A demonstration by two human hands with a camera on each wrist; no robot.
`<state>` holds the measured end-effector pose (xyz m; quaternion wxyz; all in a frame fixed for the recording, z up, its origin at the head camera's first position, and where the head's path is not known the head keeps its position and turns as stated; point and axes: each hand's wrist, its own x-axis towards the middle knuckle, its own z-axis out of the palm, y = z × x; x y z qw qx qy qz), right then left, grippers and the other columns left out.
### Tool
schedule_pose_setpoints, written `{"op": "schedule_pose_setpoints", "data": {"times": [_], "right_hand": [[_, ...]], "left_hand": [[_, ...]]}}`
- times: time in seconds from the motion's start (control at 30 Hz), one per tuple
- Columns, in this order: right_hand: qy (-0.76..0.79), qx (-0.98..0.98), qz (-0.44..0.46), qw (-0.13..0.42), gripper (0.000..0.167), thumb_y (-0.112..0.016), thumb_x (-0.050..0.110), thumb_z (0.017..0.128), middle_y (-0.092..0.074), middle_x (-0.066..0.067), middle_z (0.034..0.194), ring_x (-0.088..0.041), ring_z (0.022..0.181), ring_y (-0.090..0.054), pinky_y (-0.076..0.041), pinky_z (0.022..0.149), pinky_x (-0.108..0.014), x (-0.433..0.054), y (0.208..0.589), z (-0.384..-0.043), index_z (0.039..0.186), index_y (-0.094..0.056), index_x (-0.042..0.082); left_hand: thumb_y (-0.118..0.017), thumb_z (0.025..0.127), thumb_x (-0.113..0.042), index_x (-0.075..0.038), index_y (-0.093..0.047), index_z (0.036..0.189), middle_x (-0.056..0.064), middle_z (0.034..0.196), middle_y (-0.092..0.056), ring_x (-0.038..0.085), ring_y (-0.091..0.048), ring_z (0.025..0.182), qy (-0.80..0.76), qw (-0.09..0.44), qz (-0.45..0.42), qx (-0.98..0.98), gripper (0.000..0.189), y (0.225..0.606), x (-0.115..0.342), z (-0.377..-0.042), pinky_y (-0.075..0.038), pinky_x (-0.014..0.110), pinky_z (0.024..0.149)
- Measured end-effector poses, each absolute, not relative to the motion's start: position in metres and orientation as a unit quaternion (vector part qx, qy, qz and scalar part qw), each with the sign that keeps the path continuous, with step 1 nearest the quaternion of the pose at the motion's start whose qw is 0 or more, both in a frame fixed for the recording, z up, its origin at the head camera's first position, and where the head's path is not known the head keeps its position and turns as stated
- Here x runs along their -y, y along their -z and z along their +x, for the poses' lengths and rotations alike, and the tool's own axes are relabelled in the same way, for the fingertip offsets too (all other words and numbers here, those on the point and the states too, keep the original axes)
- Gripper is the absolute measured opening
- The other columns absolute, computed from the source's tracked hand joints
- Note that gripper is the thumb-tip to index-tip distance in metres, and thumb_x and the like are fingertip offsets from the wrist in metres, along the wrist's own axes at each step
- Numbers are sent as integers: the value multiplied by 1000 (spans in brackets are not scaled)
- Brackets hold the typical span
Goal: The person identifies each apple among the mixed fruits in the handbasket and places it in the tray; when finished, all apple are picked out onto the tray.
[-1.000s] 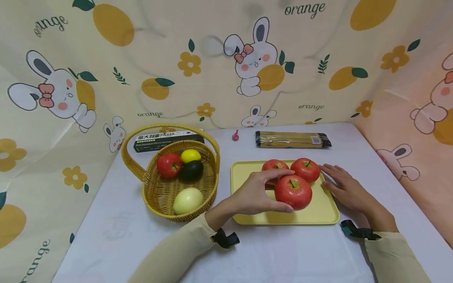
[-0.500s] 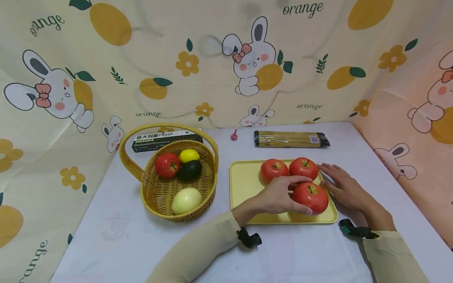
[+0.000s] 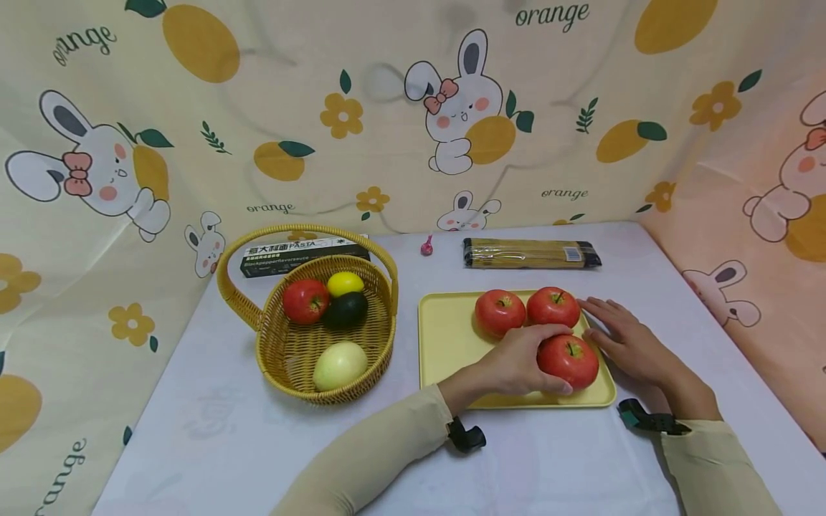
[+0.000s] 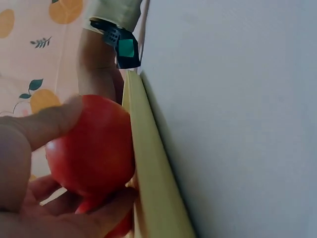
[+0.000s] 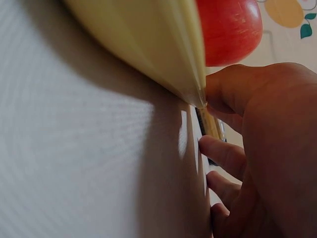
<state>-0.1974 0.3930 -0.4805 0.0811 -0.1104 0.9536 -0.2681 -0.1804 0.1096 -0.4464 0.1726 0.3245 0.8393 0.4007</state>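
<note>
My left hand (image 3: 519, 360) grips a red apple (image 3: 573, 362) from its left side, thumb in front and fingers behind. In the left wrist view this apple (image 4: 94, 148) sits right at the rim of the yellow tray (image 4: 156, 178). Two more red apples, one at the back middle (image 3: 500, 312) and one at the back right (image 3: 553, 307), rest on the same tray (image 3: 452, 351). My right hand (image 3: 635, 349) lies at the tray's right edge with its fingers extended. In the right wrist view its thumb is at the tray rim and its other fingertips are on the table.
On the left stands a wicker basket (image 3: 391, 351) with a tall handle, holding a red apple (image 3: 306, 301), a lemon (image 3: 345, 284), a dark green fruit (image 3: 345, 309) and a pale round fruit (image 3: 340, 366). Behind lie a pasta box (image 3: 258, 268), a small pink object (image 3: 426, 247) and a spaghetti pack (image 3: 523, 254).
My left hand has carried its apple to the right and down onto the tray's front right part, uncovering the back middle apple. The right hand has stayed at the tray's edge.
</note>
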Motion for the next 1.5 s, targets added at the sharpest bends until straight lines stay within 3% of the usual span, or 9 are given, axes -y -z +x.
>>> {"op": "schedule_pose_setpoints", "data": {"times": [0.27, 0.43, 0.53, 0.67, 0.8, 1.07, 1.3, 1.5], "right_hand": [[273, -952, -108, 90, 72, -61, 38, 112, -27, -35, 174, -65, 160, -10, -23, 109, -95, -392, 481, -200, 173, -31, 15], [281, -949, -106, 94, 73, -60, 39, 112, -26, -35, 174, -65, 161, -9, -20, 110, -95, -391, 482, -199, 174, -30, 15], [282, -949, -108, 94, 72, -59, 40, 112, -26, -36, 174, -66, 161, -9, -19, 110, -95, -392, 483, -197, 174, -30, 14], [278, -950, -109, 92, 72, -59, 39, 112, -26, -37, 173, -66, 160, -9, -18, 111, -95, -393, 483, -196, 173, -30, 13], [275, -951, -110, 88, 72, -59, 39, 113, -26, -37, 173, -66, 160, -9, -17, 112, -94, -394, 482, -196, 173, -30, 12], [275, -951, -106, 91, 73, -59, 40, 112, -25, -38, 173, -66, 160, -7, -18, 111, -95, -393, 479, -195, 173, -30, 11], [275, -951, -109, 88, 73, -59, 39, 112, -25, -38, 173, -67, 160, -7, -18, 111, -95, -390, 480, -196, 173, -30, 11], [274, -951, -115, 84, 73, -60, 38, 112, -26, -37, 173, -67, 159, -9, -18, 109, -96, -389, 482, -198, 173, -31, 11]], "left_hand": [[-92, 90, -35, -21, -50, 162, -10, 156, -60, 4, -53, 145, -293, 88, 371, -877, 85, 443, -109, -173, -48, 20, 117], [-91, 90, -38, -19, -51, 161, -8, 155, -62, 5, -57, 141, -282, 68, 374, -881, 84, 436, -96, -169, -47, 19, 117], [-91, 91, -35, -15, -53, 160, -6, 152, -65, 8, -62, 135, -335, 80, 368, -864, 81, 430, -78, -170, -52, 17, 109], [-92, 92, -26, -14, -58, 158, -1, 149, -68, 9, -67, 129, -448, 115, 355, -813, 76, 418, -44, -169, -56, 18, 105], [-92, 90, -14, -10, -60, 156, 7, 151, -68, 9, -68, 130, -529, 124, 353, -762, 73, 407, -2, -166, -56, 24, 111], [-91, 89, -8, -3, -64, 151, 9, 151, -69, 25, -68, 139, -549, 89, 348, -755, 68, 395, 89, -160, -56, 33, 115], [-92, 89, -11, -4, -67, 148, 10, 149, -70, 30, -71, 135, -503, 55, 293, -811, 65, 390, 162, -157, -56, 50, 113], [-94, 87, -14, -6, -71, 144, 12, 143, -74, 32, -74, 128, -420, -19, 263, -868, 62, 382, 209, -160, -60, 47, 108]]}}
